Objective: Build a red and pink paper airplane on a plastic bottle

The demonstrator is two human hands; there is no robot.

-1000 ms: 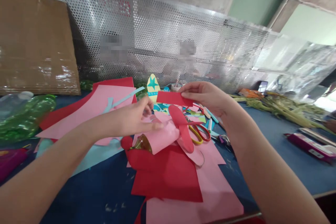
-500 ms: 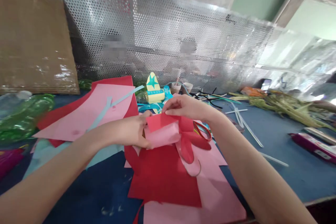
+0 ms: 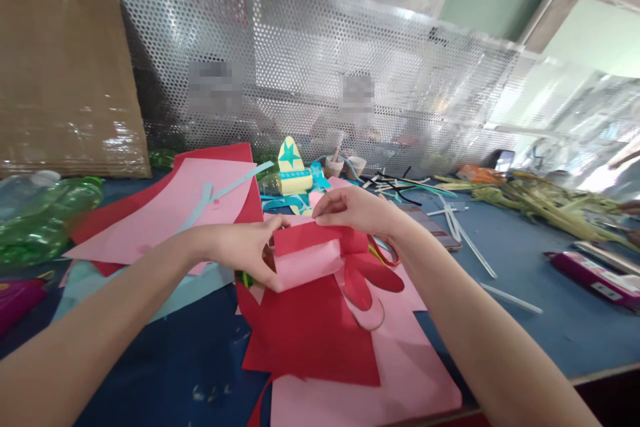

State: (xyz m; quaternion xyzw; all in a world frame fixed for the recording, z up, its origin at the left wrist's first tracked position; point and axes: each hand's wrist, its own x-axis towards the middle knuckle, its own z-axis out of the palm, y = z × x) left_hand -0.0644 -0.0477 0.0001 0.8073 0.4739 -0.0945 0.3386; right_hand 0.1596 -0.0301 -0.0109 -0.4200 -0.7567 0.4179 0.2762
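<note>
A pink paper roll [image 3: 307, 267] with a red paper strip [image 3: 310, 238] over its top lies between my hands. My left hand [image 3: 253, 248] grips its left end, thumb in front and fingers behind. With thumb and forefinger, my right hand [image 3: 345, 208] pinches the strip's upper edge. Red and pink petal shapes [image 3: 375, 273] spread at the right end of the roll. Underneath are a red sheet [image 3: 315, 340] and a larger pink sheet [image 3: 415, 373]. What is inside the roll is mostly hidden.
Green plastic bottles [image 3: 50, 220] and pink sheets [image 3: 170, 207] lie at left. A yellow paper-covered piece with a teal star [image 3: 295, 173] stands behind the hands. White strips [image 3: 465, 243], dried husks [image 3: 540, 207] and a purple box [image 3: 595, 277] are at right.
My left hand has opened slightly around the roll's left end, showing more of its dark side. The right hand's pinch stays on the strip, which now lies flatter on the roll.
</note>
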